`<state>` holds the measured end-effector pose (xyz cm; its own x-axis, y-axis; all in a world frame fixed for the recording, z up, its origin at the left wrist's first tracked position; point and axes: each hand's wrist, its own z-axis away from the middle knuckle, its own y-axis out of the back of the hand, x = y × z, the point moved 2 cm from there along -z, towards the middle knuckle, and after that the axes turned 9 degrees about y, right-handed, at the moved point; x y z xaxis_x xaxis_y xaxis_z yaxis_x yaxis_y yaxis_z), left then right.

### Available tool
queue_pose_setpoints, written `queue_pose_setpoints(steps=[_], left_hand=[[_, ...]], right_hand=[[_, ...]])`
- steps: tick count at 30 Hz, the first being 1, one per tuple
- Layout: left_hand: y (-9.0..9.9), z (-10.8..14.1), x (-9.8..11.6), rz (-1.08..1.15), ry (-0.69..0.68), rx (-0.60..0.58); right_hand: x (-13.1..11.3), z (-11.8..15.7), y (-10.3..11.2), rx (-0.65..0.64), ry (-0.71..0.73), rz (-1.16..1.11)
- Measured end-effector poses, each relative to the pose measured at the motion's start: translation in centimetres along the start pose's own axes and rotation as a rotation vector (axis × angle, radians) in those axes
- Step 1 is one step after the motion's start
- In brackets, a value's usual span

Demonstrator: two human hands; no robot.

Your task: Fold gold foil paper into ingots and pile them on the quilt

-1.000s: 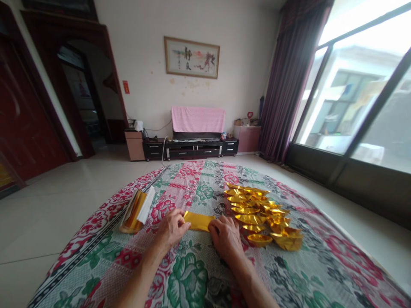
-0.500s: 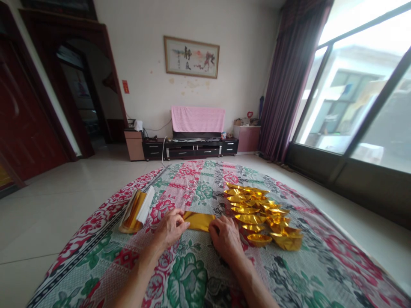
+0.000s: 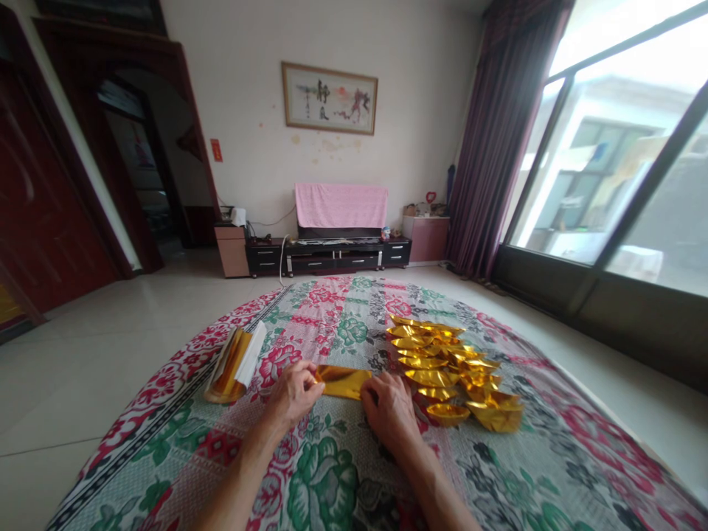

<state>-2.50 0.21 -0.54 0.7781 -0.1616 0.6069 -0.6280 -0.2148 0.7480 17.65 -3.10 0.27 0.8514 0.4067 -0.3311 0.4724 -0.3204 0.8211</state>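
Observation:
A flat strip of folded gold foil paper point(image 3: 344, 382) lies crosswise between my hands on the flowered cloth. My left hand point(image 3: 295, 391) pinches its left end, thumb and fingers together. At the right end, my right hand point(image 3: 389, 409) has its fingers curled and closed on the paper; its fingertips are partly hidden. Several folded gold boat-shaped pieces point(image 3: 434, 378) stand in rows to the right of my right hand. To the left of my left hand rests a curved stack of gold and white sheets point(image 3: 237, 366).
The flowered tablecloth point(image 3: 324, 476) covers a rounded table. Beyond it, across the tiled floor point(image 3: 166, 310), stand a low black cabinet point(image 3: 332, 262) and a screen under a pink cloth point(image 3: 341, 205). A purple curtain point(image 3: 490, 133) hangs beside the large window at the right.
The gold strip looks slightly flatter and brighter, with its surface shifted a little. My left thumb has moved slightly left; my right hand has hardly moved.

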Motion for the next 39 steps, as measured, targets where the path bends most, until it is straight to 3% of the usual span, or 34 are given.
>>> queue_pose_setpoints(steps=[39], left_hand=[[-0.01,-0.47,0.15,-0.016,0.015,-0.025]], right_hand=[[0.05,0.13,0.03,0.010,0.009,-0.003]])
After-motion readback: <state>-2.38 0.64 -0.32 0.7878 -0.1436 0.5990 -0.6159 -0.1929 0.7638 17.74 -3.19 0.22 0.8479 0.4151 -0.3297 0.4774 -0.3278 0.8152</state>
